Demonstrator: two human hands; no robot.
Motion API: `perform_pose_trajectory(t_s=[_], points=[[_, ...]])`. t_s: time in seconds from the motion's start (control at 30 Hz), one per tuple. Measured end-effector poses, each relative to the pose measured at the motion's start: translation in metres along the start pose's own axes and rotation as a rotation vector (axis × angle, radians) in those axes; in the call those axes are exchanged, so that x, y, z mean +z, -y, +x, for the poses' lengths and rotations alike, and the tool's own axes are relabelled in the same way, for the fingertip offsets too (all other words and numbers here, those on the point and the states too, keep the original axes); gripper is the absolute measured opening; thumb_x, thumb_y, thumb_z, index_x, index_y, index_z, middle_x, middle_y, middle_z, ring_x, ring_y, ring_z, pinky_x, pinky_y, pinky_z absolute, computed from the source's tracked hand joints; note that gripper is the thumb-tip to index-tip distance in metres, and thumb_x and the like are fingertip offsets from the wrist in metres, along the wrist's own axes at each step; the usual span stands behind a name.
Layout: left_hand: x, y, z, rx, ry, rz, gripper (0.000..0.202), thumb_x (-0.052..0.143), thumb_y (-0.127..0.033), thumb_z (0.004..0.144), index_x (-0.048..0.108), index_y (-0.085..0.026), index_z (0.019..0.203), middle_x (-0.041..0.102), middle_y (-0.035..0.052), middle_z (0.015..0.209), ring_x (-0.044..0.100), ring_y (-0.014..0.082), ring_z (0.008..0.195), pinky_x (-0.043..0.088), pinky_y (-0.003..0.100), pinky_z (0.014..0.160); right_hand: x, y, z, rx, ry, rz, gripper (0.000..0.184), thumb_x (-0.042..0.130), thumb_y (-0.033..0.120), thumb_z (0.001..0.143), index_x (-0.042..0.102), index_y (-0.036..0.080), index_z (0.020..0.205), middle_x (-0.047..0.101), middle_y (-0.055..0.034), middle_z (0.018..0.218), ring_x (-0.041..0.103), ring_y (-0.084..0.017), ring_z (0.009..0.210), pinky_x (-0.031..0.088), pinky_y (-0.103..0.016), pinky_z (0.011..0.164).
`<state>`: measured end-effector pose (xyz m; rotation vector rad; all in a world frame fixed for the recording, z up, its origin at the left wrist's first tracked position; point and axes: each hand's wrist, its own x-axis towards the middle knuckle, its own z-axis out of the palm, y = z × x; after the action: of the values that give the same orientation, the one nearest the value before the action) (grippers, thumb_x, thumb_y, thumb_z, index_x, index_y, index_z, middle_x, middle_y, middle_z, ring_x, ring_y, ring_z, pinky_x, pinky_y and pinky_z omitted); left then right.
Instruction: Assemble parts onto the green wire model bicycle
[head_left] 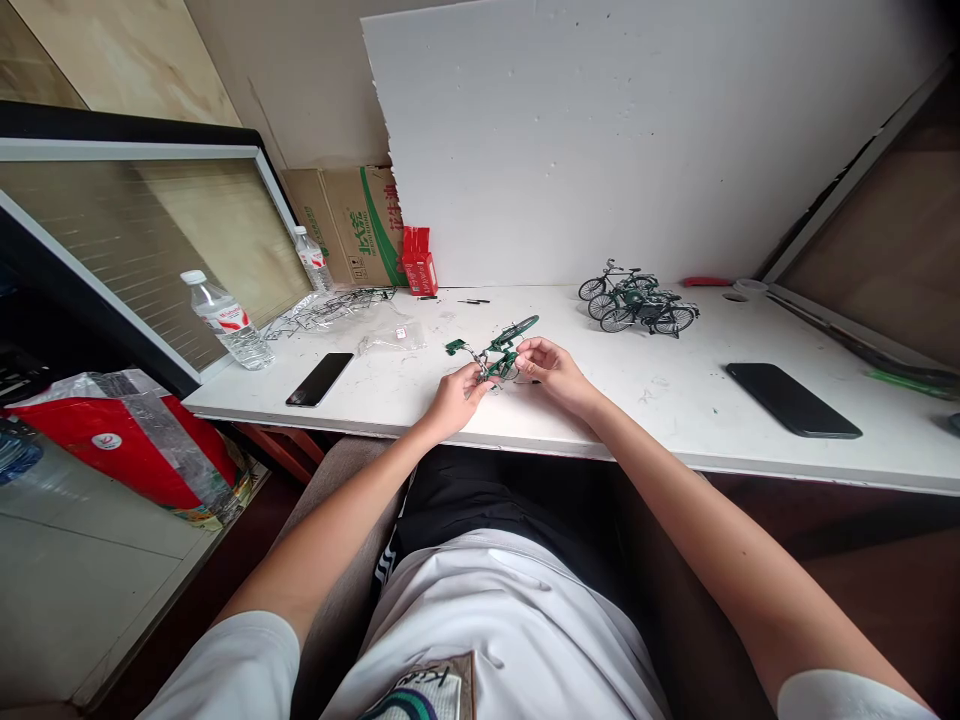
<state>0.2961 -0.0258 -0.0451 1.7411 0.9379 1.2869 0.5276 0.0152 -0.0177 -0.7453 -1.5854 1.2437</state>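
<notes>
A small green model bicycle frame is held just above the white table, near its front edge. My left hand grips its lower left part with curled fingers. My right hand pinches its right side between thumb and fingertips. Both hands meet over the model at the middle of the table.
Several finished green model bicycles stand at the back right. Two black phones lie flat left and right. Water bottles, plastic bags of parts, red boxes and a cardboard carton crowd the back left.
</notes>
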Motion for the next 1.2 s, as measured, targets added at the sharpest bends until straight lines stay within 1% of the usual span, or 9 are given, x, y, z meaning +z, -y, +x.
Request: perform_pose_trajectory(t_s=[0.13, 0.23, 0.33, 0.4, 0.7, 0.83, 0.93, 1.03, 1.2], points=[[-0.0004, 0.0032, 0.0006, -0.009, -0.006, -0.008, 0.040, 0.074, -0.040, 0.097, 0.070, -0.018, 0.130, 0.077, 0.0157, 0.130, 0.075, 0.0308, 0.120, 0.054, 0.050, 0.114, 0.0019, 0.0058, -0.0027, 0.052, 0.057, 0.065, 0.040, 0.085, 0.049, 0.085, 0.062, 0.026, 0.109, 0.070, -0.0002, 0.092, 0.066, -0.018, 0.085, 0.054, -0.034, 0.079], [-0.0008, 0.0068, 0.0022, -0.034, -0.018, -0.037, 0.043, 0.077, -0.041, 0.095, 0.070, -0.017, 0.129, 0.079, 0.0166, 0.125, 0.076, 0.0310, 0.117, 0.055, 0.050, 0.113, 0.0017, 0.0039, -0.0019, 0.004, 0.074, 0.061, 0.039, 0.088, 0.042, 0.080, 0.063, 0.026, 0.106, 0.072, -0.0007, 0.094, 0.068, -0.020, 0.091, 0.055, -0.035, 0.083], [-0.0011, 0.0079, 0.0036, -0.051, -0.018, -0.052, 0.045, 0.080, -0.043, 0.093, 0.069, -0.016, 0.127, 0.080, 0.0167, 0.123, 0.076, 0.0308, 0.116, 0.056, 0.050, 0.112, 0.0010, 0.0002, -0.0011, -0.072, 0.028, -0.045, 0.037, 0.091, 0.047, 0.078, 0.071, 0.024, 0.099, 0.073, -0.0032, 0.098, 0.070, -0.021, 0.094, 0.057, -0.038, 0.088], [-0.0013, 0.0073, 0.0040, -0.040, -0.003, -0.037, 0.044, 0.078, -0.044, 0.094, 0.068, -0.015, 0.125, 0.080, 0.0169, 0.123, 0.077, 0.0304, 0.116, 0.057, 0.049, 0.111, 0.0005, -0.0011, -0.0010, -0.067, -0.013, -0.101, 0.038, 0.091, 0.052, 0.078, 0.075, 0.023, 0.096, 0.075, -0.0052, 0.100, 0.071, -0.021, 0.092, 0.058, -0.038, 0.087], [-0.0011, 0.0059, 0.0029, -0.021, 0.037, -0.025, 0.039, 0.074, -0.043, 0.097, 0.069, -0.014, 0.123, 0.081, 0.0160, 0.120, 0.078, 0.0292, 0.114, 0.059, 0.048, 0.109, 0.0001, 0.0023, 0.0012, -0.119, -0.202, -0.149, 0.040, 0.093, 0.061, 0.073, 0.085, 0.025, 0.087, 0.082, -0.0084, 0.101, 0.073, -0.026, 0.097, 0.058, -0.041, 0.090], [-0.0010, 0.0066, 0.0021, -0.022, 0.047, -0.021, 0.041, 0.073, -0.042, 0.098, 0.069, -0.015, 0.128, 0.081, 0.0156, 0.121, 0.078, 0.0291, 0.116, 0.058, 0.048, 0.111, -0.0006, 0.0006, 0.0027, -0.107, -0.256, -0.142, 0.041, 0.092, 0.061, 0.072, 0.085, 0.024, 0.088, 0.083, -0.0086, 0.099, 0.073, -0.026, 0.093, 0.059, -0.039, 0.085], [-0.0008, 0.0068, 0.0014, -0.020, 0.053, -0.003, 0.043, 0.073, -0.041, 0.098, 0.068, -0.015, 0.132, 0.081, 0.0155, 0.121, 0.078, 0.0292, 0.117, 0.059, 0.048, 0.111, -0.0010, -0.0006, 0.0026, -0.076, -0.272, -0.140, 0.042, 0.092, 0.062, 0.072, 0.085, 0.023, 0.087, 0.083, -0.0090, 0.099, 0.073, -0.025, 0.089, 0.058, -0.036, 0.073], [-0.0006, 0.0071, 0.0011, -0.014, 0.056, 0.011, 0.041, 0.072, -0.040, 0.099, 0.068, -0.015, 0.131, 0.081, 0.0150, 0.120, 0.078, 0.0289, 0.116, 0.060, 0.048, 0.110, -0.0009, -0.0006, 0.0022, -0.054, -0.259, -0.121, 0.044, 0.093, 0.062, 0.070, 0.084, 0.022, 0.087, 0.082, -0.0089, 0.096, 0.071, -0.022, 0.082, 0.055, -0.031, 0.062], [-0.0009, 0.0080, 0.0010, 0.000, 0.070, 0.029, 0.039, 0.070, -0.040, 0.100, 0.069, -0.016, 0.131, 0.080, 0.0144, 0.124, 0.078, 0.0286, 0.117, 0.060, 0.049, 0.111, 0.0004, 0.0002, 0.0034, -0.043, -0.219, -0.065, 0.049, 0.093, 0.063, 0.070, 0.083, 0.022, 0.095, 0.079, -0.0063, 0.085, 0.068, -0.018, 0.071, 0.051, -0.028, 0.054]])
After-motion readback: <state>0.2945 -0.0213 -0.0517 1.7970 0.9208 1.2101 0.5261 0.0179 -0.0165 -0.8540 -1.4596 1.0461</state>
